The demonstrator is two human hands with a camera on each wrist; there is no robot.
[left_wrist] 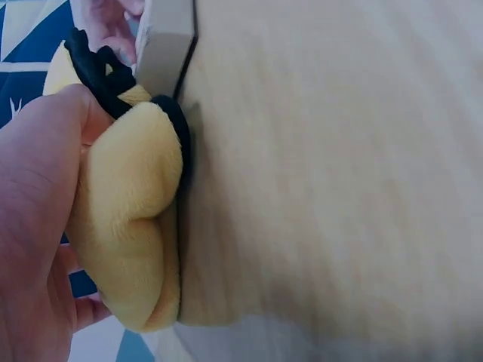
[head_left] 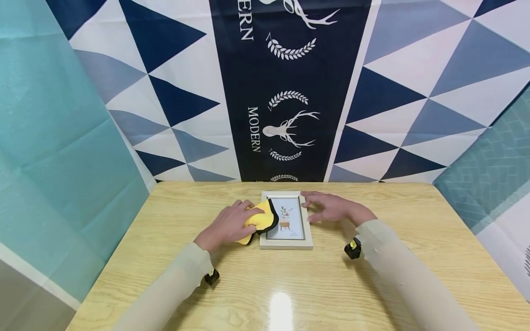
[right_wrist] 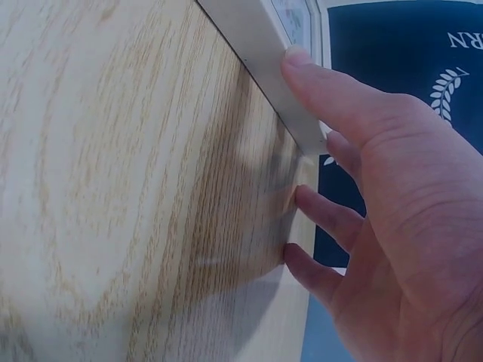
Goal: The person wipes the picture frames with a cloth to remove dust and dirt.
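Observation:
A white picture frame (head_left: 285, 246) lies flat on the wooden table, its print showing a potted plant on a small stand. My left hand (head_left: 232, 223) grips a bunched yellow cloth (head_left: 265, 218) with black edging. The cloth lies over the frame's left edge, covering part of that side. In the left wrist view the cloth (left_wrist: 124, 219) is folded between thumb and fingers. At the frame's upper right corner, my right hand (head_left: 331, 207) holds the border. In the right wrist view its thumb is on the frame's side (right_wrist: 264, 68), the index finger by the corner and other fingers apart from it.
The wooden table (head_left: 248, 285) runs up to a patterned cloth backdrop (head_left: 290, 92) just behind the frame. A teal panel (head_left: 62, 151) stands at the left. Each wrist wears a small black device, such as the one on the right wrist (head_left: 353, 248).

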